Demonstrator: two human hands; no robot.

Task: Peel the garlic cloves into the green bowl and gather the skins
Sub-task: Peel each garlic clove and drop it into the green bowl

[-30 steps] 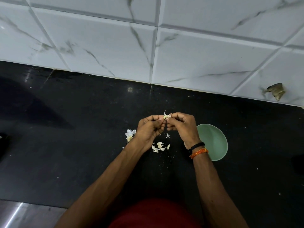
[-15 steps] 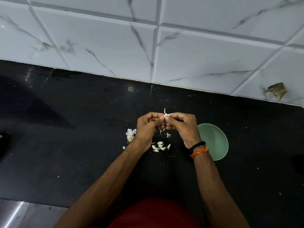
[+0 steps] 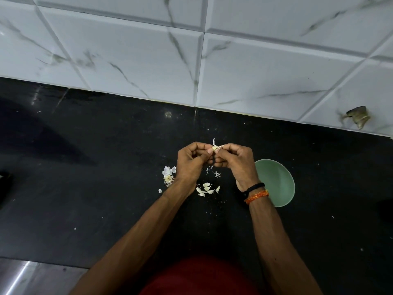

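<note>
Above the black counter, my left hand (image 3: 190,161) and my right hand (image 3: 235,163) meet fingertip to fingertip and pinch one small garlic clove (image 3: 215,148). A thin white strip of skin sticks up from the clove. The green bowl (image 3: 276,184) stands on the counter just right of my right wrist, partly hidden by it. Several loose garlic cloves (image 3: 207,189) lie below my hands. A clump of garlic remains and skins (image 3: 168,175) lies left of my left wrist. Small skin scraps (image 3: 214,172) lie between my hands and the cloves.
The black counter (image 3: 95,167) runs back to a white marble-tiled wall (image 3: 148,56). A damaged patch (image 3: 358,117) shows on the wall at the right. A steel edge (image 3: 25,275) lies at the front left. A dark object (image 3: 4,186) sits at the left border.
Both hands stay together on the clove; they have shifted slightly away from me. The strip of skin stands up a little differently. Nothing on the counter has moved.
</note>
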